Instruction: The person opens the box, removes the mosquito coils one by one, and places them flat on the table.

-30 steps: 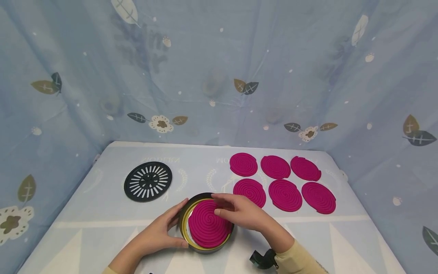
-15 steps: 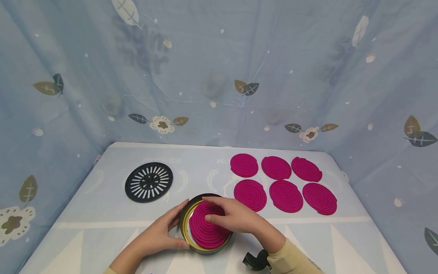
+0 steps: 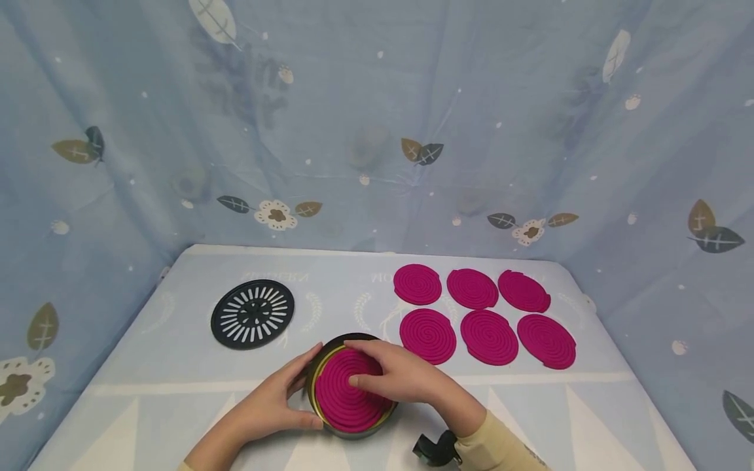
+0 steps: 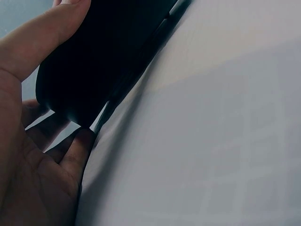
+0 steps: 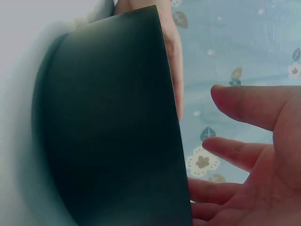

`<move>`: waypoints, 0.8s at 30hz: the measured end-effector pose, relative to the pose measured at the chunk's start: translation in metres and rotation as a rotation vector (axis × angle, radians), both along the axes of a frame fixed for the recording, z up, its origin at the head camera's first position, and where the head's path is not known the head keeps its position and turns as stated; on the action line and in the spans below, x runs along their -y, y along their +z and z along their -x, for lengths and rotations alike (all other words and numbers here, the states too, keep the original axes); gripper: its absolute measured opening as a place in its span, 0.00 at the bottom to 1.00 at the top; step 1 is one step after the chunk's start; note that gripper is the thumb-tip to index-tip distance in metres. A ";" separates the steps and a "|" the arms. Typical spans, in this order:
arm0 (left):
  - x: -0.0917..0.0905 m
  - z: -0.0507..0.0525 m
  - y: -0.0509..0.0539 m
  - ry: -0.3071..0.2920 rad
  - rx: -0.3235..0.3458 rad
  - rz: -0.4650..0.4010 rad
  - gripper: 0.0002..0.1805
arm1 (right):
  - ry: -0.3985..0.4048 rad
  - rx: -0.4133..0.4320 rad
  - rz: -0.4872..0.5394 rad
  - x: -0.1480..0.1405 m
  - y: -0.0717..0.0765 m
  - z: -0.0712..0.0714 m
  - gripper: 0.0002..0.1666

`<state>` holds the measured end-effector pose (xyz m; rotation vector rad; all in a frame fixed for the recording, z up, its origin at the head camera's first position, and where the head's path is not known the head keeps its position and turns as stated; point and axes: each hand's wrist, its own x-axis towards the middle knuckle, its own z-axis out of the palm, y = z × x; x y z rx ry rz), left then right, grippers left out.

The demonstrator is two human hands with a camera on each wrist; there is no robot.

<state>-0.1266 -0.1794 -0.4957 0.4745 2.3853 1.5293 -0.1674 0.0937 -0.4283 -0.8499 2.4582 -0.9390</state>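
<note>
A magenta mosquito coil [image 3: 352,399] lies inside a round black tin [image 3: 360,433] with a yellow inner rim, low in the middle of the head view. My left hand [image 3: 268,405] grips the tin from the left, with the thumb at the near side and the fingers at the far side. In the left wrist view, its thumb [image 4: 47,35] and fingers flank the dark tin wall. My right hand [image 3: 397,373] is over the coil's right part, fingers extended and thumb above the coil; part of the coil is hidden beneath it. The right wrist view shows spread fingers beside the tin's rim.
Several more magenta coils [image 3: 489,337] lie flat in two rows at the back right of the table [image 3: 330,278]. A black slotted lid [image 3: 253,314] lies at the back left. Patterned blue cloth [image 3: 353,118] hangs behind and at both sides.
The coil has shifted left inside the tin and now covers the whitish gap seen before at its left. My right hand has moved slightly left with it; my left hand has stayed on the tin.
</note>
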 end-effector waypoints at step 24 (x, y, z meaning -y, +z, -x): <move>0.002 0.002 -0.005 -0.022 -0.033 -0.039 0.66 | -0.051 0.062 0.198 -0.005 -0.003 0.001 0.35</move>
